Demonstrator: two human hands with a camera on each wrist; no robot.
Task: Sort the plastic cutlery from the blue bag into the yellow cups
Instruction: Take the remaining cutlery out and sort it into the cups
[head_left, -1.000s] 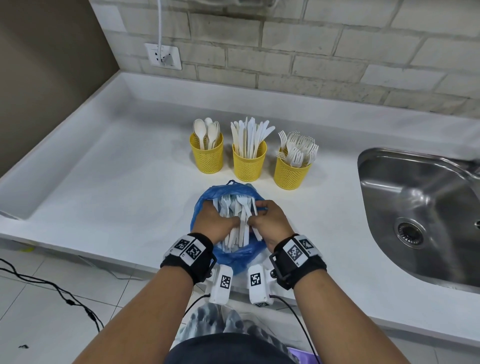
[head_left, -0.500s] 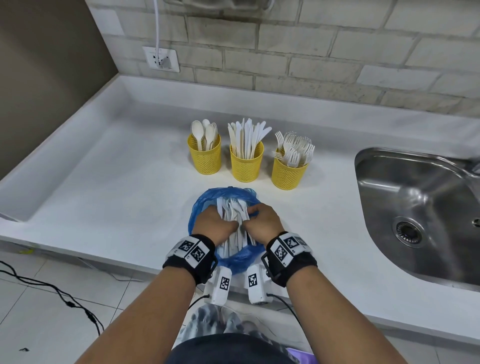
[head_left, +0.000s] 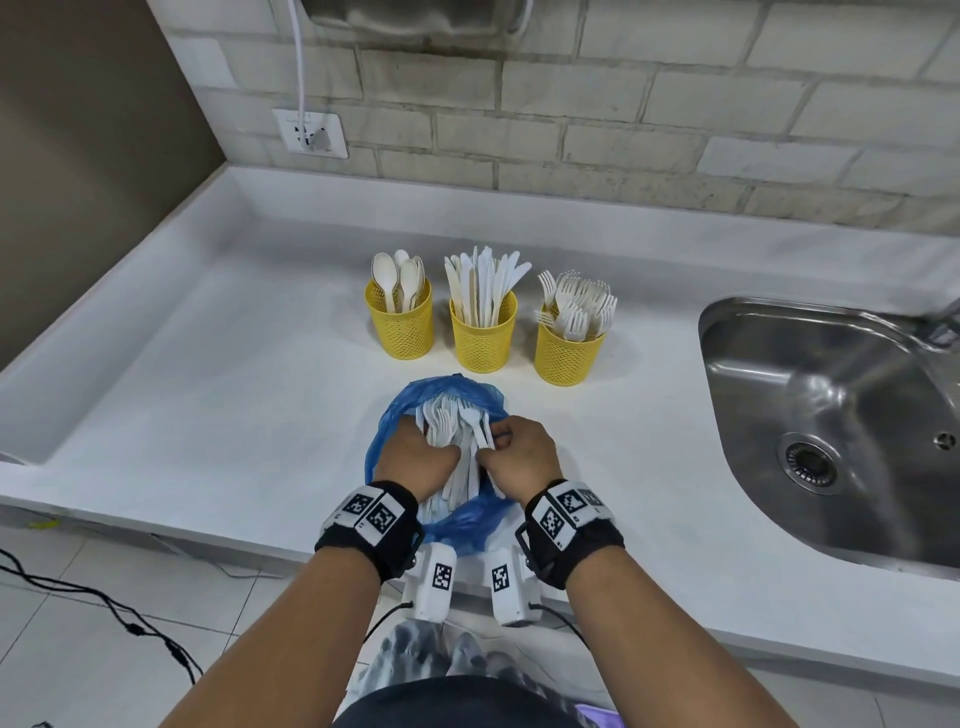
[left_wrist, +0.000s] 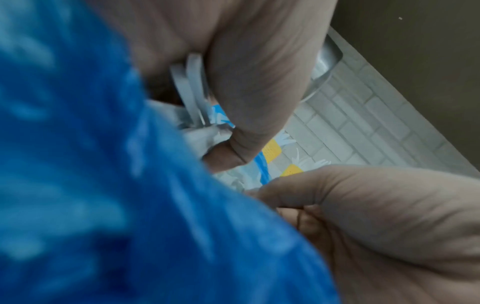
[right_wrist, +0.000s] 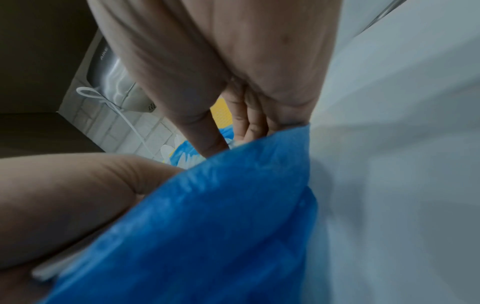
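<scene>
Sorting is underway on a white bench (head_left: 218, 395), seen from the head view: a blue bag (head_left: 387, 434) lies at the near edge at 6 o'clock, its mouth open and a bundle of white plastic cutlery (head_left: 457, 441) heaped inside, fork heads pointing toward 12 o'clock. The left hand (head_left: 415, 457) is curled round the bundle's left side, while the right hand (head_left: 522, 457) is closed at the right, its fingers (head_left: 491, 457) pinching a fork handle. Three yellow cups are lined up beyond the bag at 12 o'clock: the spoon cup (head_left: 400, 325) at the left, the knife cup (head_left: 483, 335) in the middle, the fork cup (head_left: 569, 351) at the right, all already well filled. A steel sink (head_left: 831, 415) is set at 3 o'clock. The cutlery is judged light, stiff, smooth and apt to tangle at the tines, so single pieces are best taken by the handle; the thin bag is judged limp and slippery. Square black-and-white coded markers are worn on both wristbands; in the right wrist view, faint lettering on a wall-mounted unit (right_wrist: 111, 67) is too blurred to be read with confidence.
</scene>
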